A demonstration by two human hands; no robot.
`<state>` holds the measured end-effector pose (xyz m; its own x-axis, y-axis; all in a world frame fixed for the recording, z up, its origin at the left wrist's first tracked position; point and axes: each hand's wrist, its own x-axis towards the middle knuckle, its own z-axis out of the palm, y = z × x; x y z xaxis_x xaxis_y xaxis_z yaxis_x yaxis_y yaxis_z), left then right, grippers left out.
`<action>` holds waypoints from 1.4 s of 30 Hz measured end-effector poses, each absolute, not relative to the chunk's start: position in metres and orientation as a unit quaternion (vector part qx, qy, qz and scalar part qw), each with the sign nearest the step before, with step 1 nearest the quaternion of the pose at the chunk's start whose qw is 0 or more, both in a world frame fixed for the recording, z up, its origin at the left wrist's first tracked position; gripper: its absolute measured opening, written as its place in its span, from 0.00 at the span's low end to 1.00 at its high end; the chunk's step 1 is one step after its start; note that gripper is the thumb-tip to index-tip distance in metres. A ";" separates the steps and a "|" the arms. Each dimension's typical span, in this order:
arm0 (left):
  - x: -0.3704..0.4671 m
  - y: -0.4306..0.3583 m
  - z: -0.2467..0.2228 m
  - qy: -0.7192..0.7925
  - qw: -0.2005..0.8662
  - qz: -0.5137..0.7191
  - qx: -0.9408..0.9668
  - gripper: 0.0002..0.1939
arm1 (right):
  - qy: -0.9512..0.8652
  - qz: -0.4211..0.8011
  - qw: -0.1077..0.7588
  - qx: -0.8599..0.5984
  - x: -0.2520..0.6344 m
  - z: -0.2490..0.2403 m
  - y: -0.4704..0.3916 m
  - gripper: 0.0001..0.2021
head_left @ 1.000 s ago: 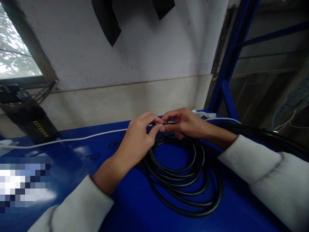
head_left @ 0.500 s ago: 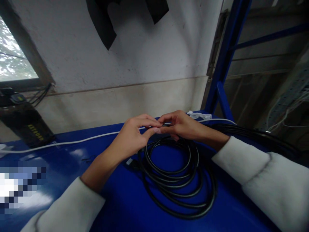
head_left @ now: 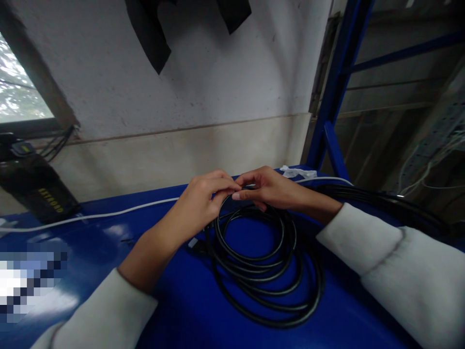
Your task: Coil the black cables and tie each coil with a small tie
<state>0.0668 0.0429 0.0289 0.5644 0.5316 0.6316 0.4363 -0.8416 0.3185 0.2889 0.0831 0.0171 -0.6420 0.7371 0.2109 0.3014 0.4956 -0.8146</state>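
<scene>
Left fingers (head_left: 222, 184) pinch cable (head_left: 254, 279) at its upper loop | right fingers (head_left: 247, 195) meet them, grip unclear | cable coiled on tabletop (head_left: 185, 310) | probably springy, fairly light; best held across stacked loops

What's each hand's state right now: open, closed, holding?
Left hand: fingertips pinched closed at the coiled black cable; what's between them can't be told.
Right hand: thumb and fingers curled by the same cable; grip can't be told.

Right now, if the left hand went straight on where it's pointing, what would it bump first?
Probably the right hand, just ahead of the left hand; they may be touching, I can't judge depth there.
</scene>
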 end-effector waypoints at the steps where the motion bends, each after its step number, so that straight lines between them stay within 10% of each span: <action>1: 0.067 0.043 0.029 0.274 0.057 0.372 0.885 0.13 | -0.819 0.390 0.278 -0.316 0.289 0.017 0.084 0.17; 31: 0.067 0.040 0.024 0.341 0.007 0.377 0.861 0.07 | -0.831 0.379 0.292 -0.285 0.288 0.017 0.081 0.20; 42: 0.069 0.035 0.022 0.395 0.169 0.452 0.782 0.03 | -0.818 0.397 0.303 -0.285 0.288 0.016 0.081 0.19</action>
<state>0.0687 0.0350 0.0217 0.2795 0.7698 0.5738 0.4638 -0.6315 0.6213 0.2880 0.0813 0.0158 -0.6549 0.7063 0.2689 0.2252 0.5221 -0.8226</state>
